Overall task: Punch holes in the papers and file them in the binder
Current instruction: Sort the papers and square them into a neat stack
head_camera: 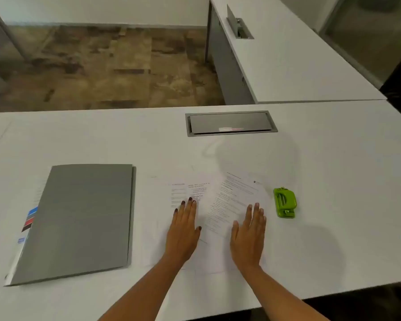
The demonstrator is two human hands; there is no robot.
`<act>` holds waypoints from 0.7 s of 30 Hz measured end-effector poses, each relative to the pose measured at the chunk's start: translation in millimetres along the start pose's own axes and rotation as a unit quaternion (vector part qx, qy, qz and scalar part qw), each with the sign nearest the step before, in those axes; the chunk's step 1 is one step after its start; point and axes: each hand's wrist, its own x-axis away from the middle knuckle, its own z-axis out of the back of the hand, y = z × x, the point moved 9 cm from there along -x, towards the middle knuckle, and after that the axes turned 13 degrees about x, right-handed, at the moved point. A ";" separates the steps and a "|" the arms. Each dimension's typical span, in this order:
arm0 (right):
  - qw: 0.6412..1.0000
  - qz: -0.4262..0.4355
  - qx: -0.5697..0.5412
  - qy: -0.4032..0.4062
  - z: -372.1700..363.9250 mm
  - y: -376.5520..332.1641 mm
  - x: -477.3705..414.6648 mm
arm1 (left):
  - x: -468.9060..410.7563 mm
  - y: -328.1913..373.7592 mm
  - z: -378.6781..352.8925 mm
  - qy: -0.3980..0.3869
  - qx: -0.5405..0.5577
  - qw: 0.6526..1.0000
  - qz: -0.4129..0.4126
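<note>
Head view: papers under both flat hands.

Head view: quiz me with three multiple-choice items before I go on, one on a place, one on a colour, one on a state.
1. Where does the hole punch lie relative to the papers?
A) left of them
B) right of them
C) on top of them

2. What colour is the hole punch?
A) red
B) black
C) green

3. How is the binder?
A) closed, lying flat
B) lying open
C) standing upright

Answers:
1 B: it sits on the desk just past the papers' right edge.
2 C: its body is bright green.
3 A: its grey cover lies shut on the desk, left of the papers.
</note>
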 end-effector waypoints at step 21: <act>0.873 -0.391 -0.154 -0.247 -26.2 66.7 -3.8 | 4.9 -1.3 -28.4 -0.036 0.046 0.997 0.045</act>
